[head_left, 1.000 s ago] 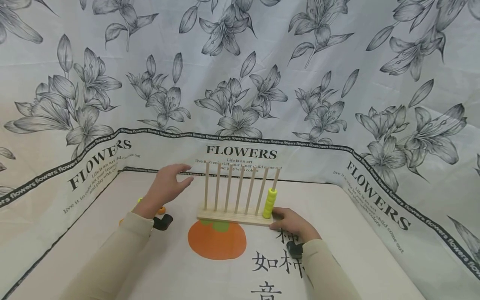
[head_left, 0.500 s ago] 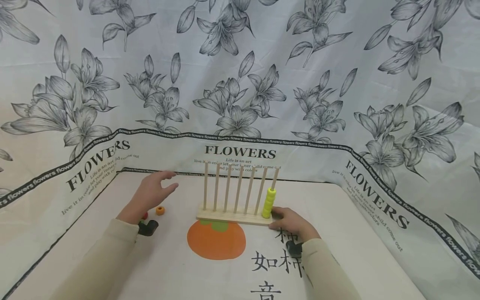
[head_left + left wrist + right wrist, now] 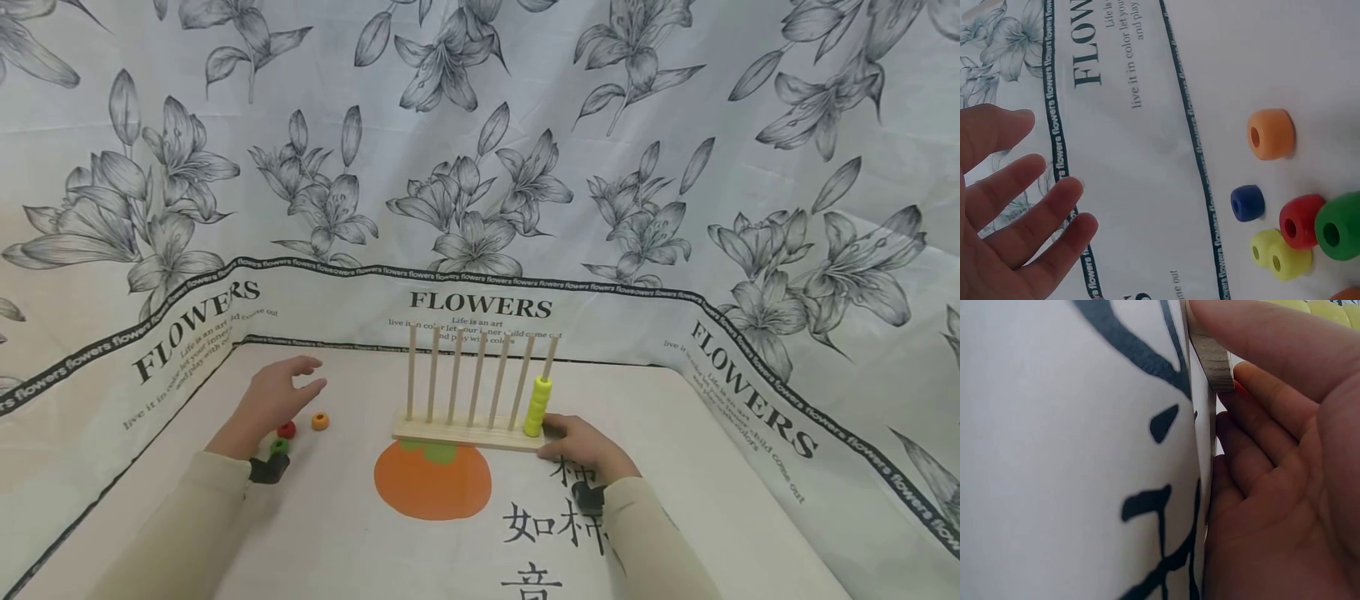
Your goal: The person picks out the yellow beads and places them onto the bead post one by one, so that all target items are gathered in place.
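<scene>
A wooden bead rack (image 3: 465, 432) with several upright pegs stands on the table; yellow beads (image 3: 537, 408) are stacked on its rightmost peg. My right hand (image 3: 588, 442) grips the right end of its base, thumb in front and fingers behind; the right wrist view shows the base end (image 3: 1215, 362) between them. My left hand (image 3: 272, 396) hovers at left, fingers spread and holding nothing. Loose beads lie near it: an orange bead (image 3: 1275, 134), a small blue bead (image 3: 1247, 203), a red bead (image 3: 1300, 220), a green bead (image 3: 1342, 228) and two yellow beads (image 3: 1291, 262).
Another orange bead (image 3: 1349, 295) is cut off at the left wrist view's corner. The white tablecloth carries a printed persimmon (image 3: 433, 483) and black characters (image 3: 532, 525). A flower-printed curtain (image 3: 480, 208) rises behind and beside the table.
My left hand has moved leftward, away from the rack, bringing the orange, red and green beads into fuller view. The right hand stays on the base end.
</scene>
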`<state>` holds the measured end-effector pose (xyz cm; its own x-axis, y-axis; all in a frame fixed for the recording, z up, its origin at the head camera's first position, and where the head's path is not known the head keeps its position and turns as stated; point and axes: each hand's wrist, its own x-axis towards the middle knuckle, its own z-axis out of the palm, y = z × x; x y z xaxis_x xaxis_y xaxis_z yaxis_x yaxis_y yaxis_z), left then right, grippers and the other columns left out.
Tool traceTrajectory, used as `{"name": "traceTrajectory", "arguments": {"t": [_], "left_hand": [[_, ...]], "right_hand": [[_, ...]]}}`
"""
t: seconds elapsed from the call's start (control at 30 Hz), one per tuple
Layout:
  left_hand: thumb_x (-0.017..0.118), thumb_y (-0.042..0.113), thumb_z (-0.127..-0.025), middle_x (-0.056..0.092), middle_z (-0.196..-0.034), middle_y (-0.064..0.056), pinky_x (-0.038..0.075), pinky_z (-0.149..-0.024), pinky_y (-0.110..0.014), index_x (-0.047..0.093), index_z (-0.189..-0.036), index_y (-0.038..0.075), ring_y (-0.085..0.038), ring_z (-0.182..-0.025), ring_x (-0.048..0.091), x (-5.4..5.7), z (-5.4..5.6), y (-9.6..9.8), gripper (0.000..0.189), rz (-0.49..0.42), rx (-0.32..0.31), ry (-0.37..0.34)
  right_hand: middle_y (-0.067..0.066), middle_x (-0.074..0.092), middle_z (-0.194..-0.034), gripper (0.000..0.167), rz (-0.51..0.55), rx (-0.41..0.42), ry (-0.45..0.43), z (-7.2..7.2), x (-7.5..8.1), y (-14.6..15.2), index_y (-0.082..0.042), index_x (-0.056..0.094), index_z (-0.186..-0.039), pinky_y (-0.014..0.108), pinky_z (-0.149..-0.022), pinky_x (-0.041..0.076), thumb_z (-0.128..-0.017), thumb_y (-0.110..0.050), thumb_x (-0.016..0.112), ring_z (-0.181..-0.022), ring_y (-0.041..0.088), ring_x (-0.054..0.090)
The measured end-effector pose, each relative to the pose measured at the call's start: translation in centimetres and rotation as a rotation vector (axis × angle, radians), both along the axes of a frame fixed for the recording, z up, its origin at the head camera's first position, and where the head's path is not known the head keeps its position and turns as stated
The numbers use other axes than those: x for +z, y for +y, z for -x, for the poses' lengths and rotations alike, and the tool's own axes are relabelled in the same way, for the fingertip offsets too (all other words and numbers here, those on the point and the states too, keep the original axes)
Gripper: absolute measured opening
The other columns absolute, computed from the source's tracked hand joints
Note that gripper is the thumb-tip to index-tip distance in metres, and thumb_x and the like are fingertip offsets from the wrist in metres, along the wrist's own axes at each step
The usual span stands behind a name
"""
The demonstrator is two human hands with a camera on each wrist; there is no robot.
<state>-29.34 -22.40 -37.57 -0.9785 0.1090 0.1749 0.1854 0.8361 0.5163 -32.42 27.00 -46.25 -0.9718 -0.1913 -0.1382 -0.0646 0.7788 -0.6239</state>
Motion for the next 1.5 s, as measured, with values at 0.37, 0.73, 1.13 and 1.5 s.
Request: {"name": "traceTrajectory", "arguments": {"t": [0.37,0.73,1.13,1.5], "left_hand": [[0.057,0.039,-0.096,0.053,-0.136,-0.024,0.050,-0.092,-0.054,0.048,-0.139,0.009,-0.042,-0.119,0.051,-1.7,0.0,-2.5,0.053,0.002,0.014,-0.133],[0.058,0.028,-0.096,0.049,-0.136,-0.028,0.052,-0.091,-0.052,0.046,-0.140,0.003,-0.039,-0.111,0.055,-2.7,0.1,-4.1,0.052,0.016,0.030,-0.269],[0.057,0.016,-0.094,0.049,-0.137,-0.029,0.049,-0.091,-0.056,0.051,-0.134,0.001,-0.044,-0.114,0.052,-3.6,0.5,-5.0,0.043,0.050,0.056,-0.345],[0.060,0.017,-0.092,0.049,-0.135,-0.030,0.047,-0.091,-0.058,0.054,-0.131,0.001,-0.042,-0.114,0.053,-4.8,1.2,-5.7,0.043,0.084,0.083,-0.394]], "right_hand": [[0.009,0.047,-0.149,0.077,0.001,-0.001,0.001,-0.1,0.0,0.0,-0.017,0.049,-0.143,0.063,-0.114,0.025,-0.075,-0.040,0.078,-0.141,0.037,0.036],[0.007,0.047,-0.149,0.076,0.019,-0.003,0.002,0.0,-0.3,0.0,-0.021,0.050,-0.142,0.061,-0.115,0.024,-0.074,-0.038,0.079,-0.142,0.035,0.036],[0.007,0.046,-0.149,0.077,0.011,0.002,0.003,0.0,0.0,0.0,-0.020,0.049,-0.143,0.061,-0.115,0.023,-0.075,-0.040,0.079,-0.142,0.036,0.035],[0.007,0.046,-0.150,0.077,0.017,-0.012,-0.013,0.0,-0.1,0.1,-0.021,0.050,-0.142,0.062,-0.115,0.023,-0.074,-0.041,0.079,-0.142,0.035,0.035]]}}
